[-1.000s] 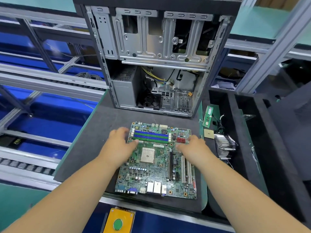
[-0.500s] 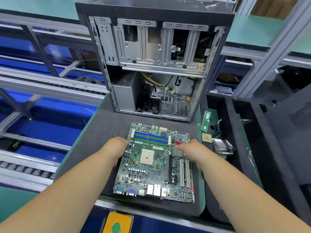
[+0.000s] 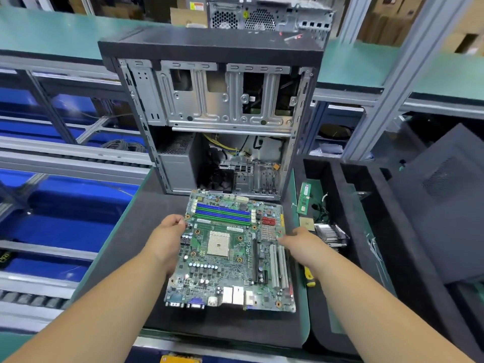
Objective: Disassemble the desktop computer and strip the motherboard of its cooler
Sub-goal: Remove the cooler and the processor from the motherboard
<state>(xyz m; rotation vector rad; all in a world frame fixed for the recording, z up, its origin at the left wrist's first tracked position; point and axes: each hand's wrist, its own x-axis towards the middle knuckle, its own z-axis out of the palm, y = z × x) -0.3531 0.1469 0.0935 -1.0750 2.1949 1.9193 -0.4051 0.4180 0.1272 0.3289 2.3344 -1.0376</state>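
A green motherboard (image 3: 225, 273) with an uncovered CPU socket and vacant blue and green memory slots is lifted above the dark mat, its far edge near the case. My left hand (image 3: 167, 237) grips its left edge and my right hand (image 3: 301, 243) grips its right edge. The open desktop case (image 3: 217, 106) stands upright behind the board, cables and a drive cage showing inside. A finned cooler (image 3: 331, 234), a loose CPU chip (image 3: 307, 223) and a memory stick (image 3: 303, 199) lie to the right of the board.
The dark mat (image 3: 125, 255) covers the bench. Black foam trays (image 3: 372, 231) stand to the right, with a dark case panel (image 3: 445, 213) leaning beyond them. A yellow-handled screwdriver (image 3: 310, 277) pokes out under my right forearm. Conveyor rails and blue bins run along the left.
Both hands have shifted from the top of the board to its side edges, and the board has risen off the mat. The camera has tilted up, showing more of the case top.
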